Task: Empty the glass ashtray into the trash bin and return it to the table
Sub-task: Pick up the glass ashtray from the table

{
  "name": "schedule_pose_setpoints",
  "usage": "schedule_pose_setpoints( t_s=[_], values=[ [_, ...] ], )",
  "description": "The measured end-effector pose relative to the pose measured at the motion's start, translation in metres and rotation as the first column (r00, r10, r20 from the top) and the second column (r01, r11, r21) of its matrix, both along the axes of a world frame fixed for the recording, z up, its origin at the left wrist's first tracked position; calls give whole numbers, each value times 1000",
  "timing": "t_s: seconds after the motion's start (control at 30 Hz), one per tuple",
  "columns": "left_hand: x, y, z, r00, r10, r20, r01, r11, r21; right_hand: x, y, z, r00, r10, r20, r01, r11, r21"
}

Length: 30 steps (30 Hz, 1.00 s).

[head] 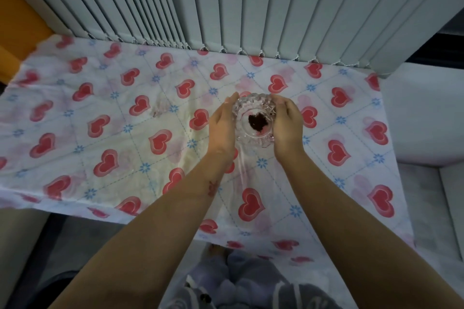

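A clear cut-glass ashtray (253, 108) sits on the table (113, 133), which is covered by a white cloth printed with red hearts. A small dark heap of ash (257, 121) lies in its bowl. My left hand (222, 128) cups the ashtray's left side and my right hand (286, 128) cups its right side, fingers curved along the rim. Whether the ashtray rests on the cloth or is lifted off it, I cannot tell. No trash bin is in view.
Grey vertical blinds (226, 2) hang along the table's far edge. A white sofa or cushion (426, 120) stands to the right, an orange surface (15, 20) at the far left. My legs in pale patterned trousers (238, 283) are below the table's near edge.
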State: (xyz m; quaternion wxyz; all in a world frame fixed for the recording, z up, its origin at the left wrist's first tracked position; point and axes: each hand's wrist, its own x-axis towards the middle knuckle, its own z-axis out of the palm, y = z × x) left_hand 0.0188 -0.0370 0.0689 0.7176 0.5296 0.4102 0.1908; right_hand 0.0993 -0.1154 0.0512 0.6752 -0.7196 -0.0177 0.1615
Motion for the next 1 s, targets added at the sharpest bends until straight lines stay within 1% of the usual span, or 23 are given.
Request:
schedule_pose_setpoints(
  t_s=[0.2, 0.33, 0.43, 0.53, 0.63, 0.83, 1.0],
  values=[
    [-8, 1, 7, 999, 47, -17, -48, 997, -67, -8, 4, 5, 999, 31, -22, -30, 999, 43],
    [-10, 5, -2, 994, 111, -6, -111, 989, -102, -16, 9, 8, 997, 75, -9, -75, 997, 22],
    [-14, 7, -9, 988, 150, 29, -147, 984, -99, -21, 13, 7, 992, 124, -3, -124, 992, 4],
    [-22, 6, -2, 978, 201, 50, -198, 978, -66, -26, 16, 6, 985, 174, 4, -174, 985, -8],
    [-34, 6, 4, 964, 257, 70, -253, 965, -67, -33, 21, 6, 970, 245, -1, -245, 970, 5],
    [-70, 15, 12, 927, 361, 99, -355, 932, -70, -61, 40, 6, 921, 389, 31, -389, 921, -23],
    [-113, 26, 14, 884, 458, 94, -453, 889, -73, -98, 60, 8, 894, 447, 27, -447, 894, -18]
  ],
)
